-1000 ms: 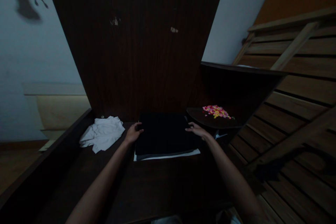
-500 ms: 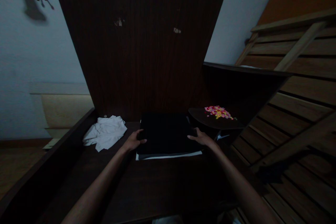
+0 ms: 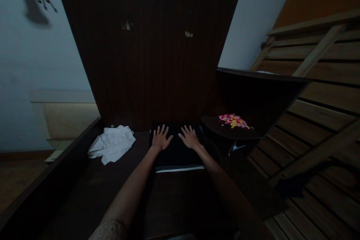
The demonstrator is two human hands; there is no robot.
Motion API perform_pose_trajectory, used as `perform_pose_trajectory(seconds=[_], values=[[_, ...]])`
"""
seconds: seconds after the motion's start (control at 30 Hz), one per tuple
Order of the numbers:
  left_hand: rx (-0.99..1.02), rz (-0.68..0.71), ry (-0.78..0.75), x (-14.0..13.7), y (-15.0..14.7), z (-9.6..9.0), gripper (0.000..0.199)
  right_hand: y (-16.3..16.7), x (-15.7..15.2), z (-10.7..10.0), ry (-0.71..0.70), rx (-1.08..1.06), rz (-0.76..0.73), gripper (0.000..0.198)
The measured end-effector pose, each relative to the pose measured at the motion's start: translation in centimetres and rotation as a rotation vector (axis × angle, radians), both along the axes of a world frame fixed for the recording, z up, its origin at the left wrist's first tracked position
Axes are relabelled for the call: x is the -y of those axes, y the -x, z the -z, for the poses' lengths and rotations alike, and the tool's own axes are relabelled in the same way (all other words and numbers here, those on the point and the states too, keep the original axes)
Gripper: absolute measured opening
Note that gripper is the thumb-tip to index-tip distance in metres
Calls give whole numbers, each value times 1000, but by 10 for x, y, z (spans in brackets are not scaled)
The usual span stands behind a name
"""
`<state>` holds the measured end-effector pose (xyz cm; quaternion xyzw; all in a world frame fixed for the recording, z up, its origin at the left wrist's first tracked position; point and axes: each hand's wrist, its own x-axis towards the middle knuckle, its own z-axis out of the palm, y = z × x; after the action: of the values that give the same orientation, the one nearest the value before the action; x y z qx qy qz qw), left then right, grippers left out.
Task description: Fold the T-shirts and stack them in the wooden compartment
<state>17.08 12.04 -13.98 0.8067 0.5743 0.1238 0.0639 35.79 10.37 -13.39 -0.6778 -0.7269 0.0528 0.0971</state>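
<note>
A flat black rectangular stack, which looks like folded clothes, lies on the dark wooden surface in front of me. Along its near edge a white layer shows beneath the black and a grey one. My left hand rests palm down on the left part of the stack, fingers spread. On its right part lies my right hand, also flat with fingers apart. Neither hand grips anything. It is too dark to make out the fabric's details.
To the left, a crumpled white cloth lies near the raised side edge. A rounded shelf at right bears a heap of small pink, red and yellow pieces. A tall dark panel stands behind; wooden slats are at far right.
Both hands have let go of the stack's left and right edges and moved inward, onto its top. Their fingers are now spread flat. The stack seems to stay in place.
</note>
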Motion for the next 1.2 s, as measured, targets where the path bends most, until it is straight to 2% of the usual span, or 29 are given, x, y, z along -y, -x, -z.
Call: perform_pose_trajectory(seconds=[0.1,0.2,0.37,0.47,0.53,0.6,0.67,0.87,1.03,1.2], values=[[18,3,22,-3,7,9,73,-16,0,11,65,37,68,71],[49,10,9,-3,11,12,74,-32,4,12,63,81,191,74],[79,-5,-33,6,2,12,67,-35,8,7,-20,113,282,70],[71,57,-35,20,-10,15,64,-23,6,6,-146,118,239,64],[61,132,-45,32,-16,18,67,-12,4,7,-171,76,96,60],[49,162,-74,43,-20,21,70,-2,2,10,-116,32,-59,56],[52,160,-109,50,-19,23,69,6,0,14,-33,5,-119,55],[77,169,-91,60,-4,23,68,4,-1,16,93,-30,-14,59],[106,137,-90,65,11,25,69,-6,4,13,101,-40,103,65],[95,107,-80,70,18,26,69,-8,6,14,85,-51,119,67]])
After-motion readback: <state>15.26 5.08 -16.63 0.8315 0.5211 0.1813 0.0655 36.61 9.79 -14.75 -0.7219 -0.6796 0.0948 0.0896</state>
